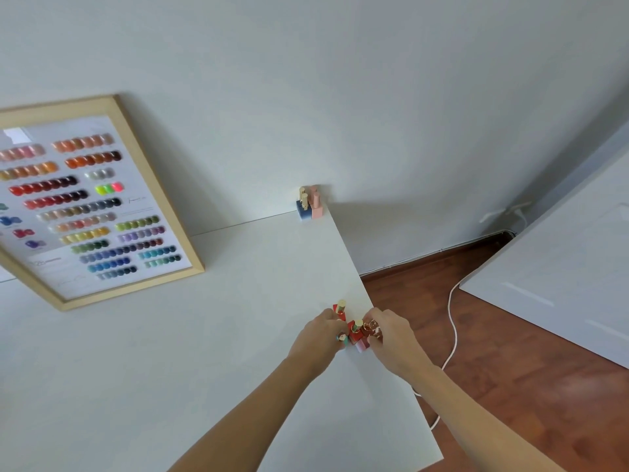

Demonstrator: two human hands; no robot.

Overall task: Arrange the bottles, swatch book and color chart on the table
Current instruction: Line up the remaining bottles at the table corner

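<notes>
White bench (204, 352) with framed color chart (92, 202) propped at far left, two bottles (309, 205) at the far right corner, and left hand (320, 335) and right hand (391, 332) cupping a near-edge bottle cluster (355, 330), apparently gathering it; next, probably carry it to the corner pair.

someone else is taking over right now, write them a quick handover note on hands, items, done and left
Left hand and right hand: both closed around a cluster of small bottles near the table's right edge.
A blue bottle and a pink bottle stand together at the far right corner by the wall.
Framed color chart leans against the wall, far left.
Swatch book: not in view.
Done: far pair and chart look placed.
Left: set down the cluster; find and place the swatch book.
</notes>
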